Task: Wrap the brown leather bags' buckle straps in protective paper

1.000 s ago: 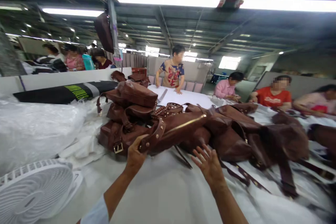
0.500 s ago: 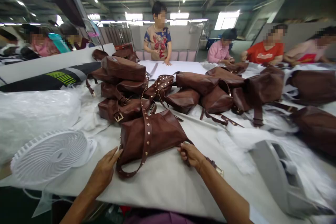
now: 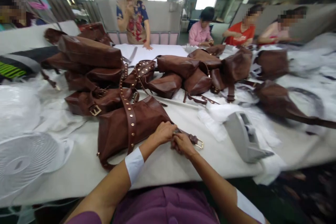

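A brown leather bag [image 3: 112,129] lies flat on the pale table, with a studded strap [image 3: 129,113] across its front. At the bag's right end my left hand [image 3: 165,132] is closed, its fingertips on the bag's corner. Right beside it, touching, my right hand [image 3: 183,143] is closed around the same corner, near the base of the buckle strap. What exactly the fingers pinch is too small and covered to name. Past my hands a short strap with a gold buckle [image 3: 200,143] rests on the table.
Brown bags [image 3: 89,52] are heaped behind and to the right. A white fan [image 3: 23,162] stands at left, a grey tape dispenser [image 3: 243,138] at right among white wrapping [image 3: 215,122]. Several people are across the table; one person's hand [image 3: 147,46] rests on white sheets.
My left hand has moved from the bag's left side to its right end, beside my right hand. The view has shifted right, and the person opposite has raised one hand toward the face.
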`<state>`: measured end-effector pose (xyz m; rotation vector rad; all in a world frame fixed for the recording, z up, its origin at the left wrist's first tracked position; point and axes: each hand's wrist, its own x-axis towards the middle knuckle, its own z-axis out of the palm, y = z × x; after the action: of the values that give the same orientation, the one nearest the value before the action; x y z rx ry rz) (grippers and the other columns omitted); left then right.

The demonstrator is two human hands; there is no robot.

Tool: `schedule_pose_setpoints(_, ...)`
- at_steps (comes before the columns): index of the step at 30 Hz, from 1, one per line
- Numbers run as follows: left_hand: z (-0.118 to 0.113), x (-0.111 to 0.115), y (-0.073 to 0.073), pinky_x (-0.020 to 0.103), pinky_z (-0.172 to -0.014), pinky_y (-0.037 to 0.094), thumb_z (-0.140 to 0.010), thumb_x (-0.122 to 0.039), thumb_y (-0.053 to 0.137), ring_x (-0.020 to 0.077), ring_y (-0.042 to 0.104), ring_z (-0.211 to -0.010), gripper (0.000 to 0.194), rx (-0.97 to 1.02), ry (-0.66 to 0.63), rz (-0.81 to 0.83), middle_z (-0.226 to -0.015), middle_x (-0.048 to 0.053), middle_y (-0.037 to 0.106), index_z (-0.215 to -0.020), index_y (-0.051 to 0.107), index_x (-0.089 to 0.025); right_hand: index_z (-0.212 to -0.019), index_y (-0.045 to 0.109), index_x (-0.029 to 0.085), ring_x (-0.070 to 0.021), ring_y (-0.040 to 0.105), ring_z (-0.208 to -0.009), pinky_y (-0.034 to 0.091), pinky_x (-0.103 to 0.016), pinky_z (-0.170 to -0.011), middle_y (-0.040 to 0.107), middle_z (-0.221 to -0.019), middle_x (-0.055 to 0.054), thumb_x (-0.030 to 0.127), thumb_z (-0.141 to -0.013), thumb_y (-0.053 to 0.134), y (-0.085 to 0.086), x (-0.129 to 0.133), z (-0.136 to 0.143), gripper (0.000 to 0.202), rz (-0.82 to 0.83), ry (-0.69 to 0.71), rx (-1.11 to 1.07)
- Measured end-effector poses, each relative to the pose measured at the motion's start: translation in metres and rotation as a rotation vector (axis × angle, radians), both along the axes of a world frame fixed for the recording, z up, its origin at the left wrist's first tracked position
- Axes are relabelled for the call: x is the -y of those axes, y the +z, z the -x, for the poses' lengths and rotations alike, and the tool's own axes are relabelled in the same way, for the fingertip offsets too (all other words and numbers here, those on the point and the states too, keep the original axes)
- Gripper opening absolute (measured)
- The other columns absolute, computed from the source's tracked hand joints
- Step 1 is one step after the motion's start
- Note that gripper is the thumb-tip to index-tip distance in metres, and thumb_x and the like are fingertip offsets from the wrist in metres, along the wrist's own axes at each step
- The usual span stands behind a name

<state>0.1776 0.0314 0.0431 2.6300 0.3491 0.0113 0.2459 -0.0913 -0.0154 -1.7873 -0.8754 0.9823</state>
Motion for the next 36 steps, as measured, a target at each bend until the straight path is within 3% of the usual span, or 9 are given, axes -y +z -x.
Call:
schedule_pose_setpoints(3, -0.012, -0.018, -0.019, 0.039, -0.082, 0.042, -0.075, -0.015, 0.057, 0.0268, 0.054, -0.102, 0.031, -0.045, 0.054, -0.136, -0.101, 0.01, 0.063, -0.105, 0.058, -0.019, -0.081, 0.065, 0.017, -0.0088, 0.045, -0.04, 0.039, -0.021, -0.045, 0.059, -0.057, 0.001, 0.018, -0.082, 0.04, 0.006, 0.02, -0.003, 0.025, 0.005, 0.019, 0.116)
schedule_pose_setpoints(6, -0.009, -0.027, -0.034, 0.038, -0.084, 0.042, -0.073, -0.01, 0.056, 0.0254, 0.053, -0.104, 0.037, -0.006, 0.082, -0.145, -0.106, 0.009, 0.062, -0.108, 0.057, -0.021, -0.092, 0.068, 0.019, -0.014, 0.06, -0.065, 0.048, -0.027, -0.067, 0.067, -0.079, -0.003, 0.021, -0.083, 0.047, 0.017, 0.041, -0.029, 0.023, -0.147, -0.067, 0.43)
schedule_pose_setpoints(8, -0.003, -0.027, -0.046, 0.04, -0.091, 0.04, -0.072, -0.006, 0.053, 0.0252, 0.051, -0.109, 0.038, 0.051, 0.062, -0.147, -0.111, 0.009, 0.061, -0.107, 0.058, -0.02, -0.097, 0.067, 0.017, -0.0178, 0.06, -0.08, 0.047, -0.031, -0.079, 0.066, -0.092, -0.008, 0.023, -0.084, 0.05, 0.022, 0.057, -0.065, 0.023, -0.2, -0.231, 0.685)
schedule_pose_setpoints(10, 0.006, -0.021, -0.059, 0.042, -0.099, 0.037, -0.071, -0.002, 0.048, 0.0245, 0.048, -0.116, 0.04, 0.141, 0.067, -0.153, -0.12, 0.01, 0.059, -0.106, 0.059, -0.018, -0.1, 0.067, 0.014, -0.0202, 0.058, -0.08, 0.046, -0.034, -0.081, 0.064, -0.093, -0.011, 0.024, -0.084, 0.051, 0.021, 0.071, -0.11, 0.025, -0.125, -0.382, 0.883)
schedule_pose_setpoints(14, 0.026, 0.0, -0.075, 0.044, -0.102, 0.038, -0.072, 0.001, 0.041, 0.0239, 0.046, -0.121, 0.044, 0.296, 0.114, -0.16, -0.127, 0.011, 0.055, -0.108, 0.06, -0.016, -0.102, 0.066, 0.009, -0.0255, 0.054, -0.089, 0.043, -0.038, -0.085, 0.06, -0.093, -0.015, 0.029, -0.08, 0.058, 0.0, 0.089, -0.18, 0.031, 0.115, -0.389, 1.096)
schedule_pose_setpoints(19, 0.043, 0.017, -0.072, 0.047, -0.097, 0.044, -0.074, -0.002, 0.043, 0.0266, 0.049, -0.12, 0.039, 0.34, 0.079, -0.173, -0.122, 0.011, 0.059, -0.105, 0.062, -0.017, -0.092, 0.067, 0.012, -0.0239, 0.052, -0.089, 0.041, -0.035, -0.085, 0.061, -0.091, -0.013, 0.03, -0.081, 0.058, -0.024, 0.09, -0.196, 0.023, 0.209, -0.279, 1.111)
schedule_pose_setpoints(27, 0.043, 0.018, -0.071, 0.047, -0.095, 0.046, -0.077, -0.004, 0.044, 0.027, 0.049, -0.12, 0.034, 0.377, 0.073, -0.173, -0.118, 0.01, 0.062, -0.101, 0.063, -0.016, -0.082, 0.061, 0.014, -0.0203, 0.051, -0.078, 0.038, -0.03, -0.075, 0.059, -0.082, -0.011, 0.015, -0.083, 0.046, -0.03, 0.083, -0.201, 0.015, 0.275, -0.364, 1.094)
schedule_pose_setpoints(32, 0.044, 0.02, -0.07, 0.048, -0.096, 0.043, -0.078, -0.005, 0.045, 0.0265, 0.049, -0.12, 0.033, 0.361, 0.101, -0.13, -0.12, 0.009, 0.061, -0.102, 0.063, -0.018, -0.085, 0.061, 0.014, -0.0206, 0.052, -0.077, 0.038, -0.03, -0.074, 0.06, -0.081, -0.01, 0.015, -0.084, 0.042, -0.017, 0.085, -0.199, 0.018, 0.193, -0.41, 1.086)
schedule_pose_setpoints(36, 0.041, 0.03, -0.051, 0.046, -0.1, 0.039, -0.081, -0.009, 0.044, 0.0234, 0.052, -0.116, 0.028, 0.464, 0.186, 0.02, -0.118, 0.009, 0.062, -0.098, 0.064, -0.019, -0.09, 0.061, 0.015, -0.0213, 0.053, -0.081, 0.039, -0.032, -0.077, 0.06, -0.085, -0.01, 0.015, -0.083, 0.042, 0.008, 0.086, -0.207, 0.02, 0.03, -0.47, 1.12)
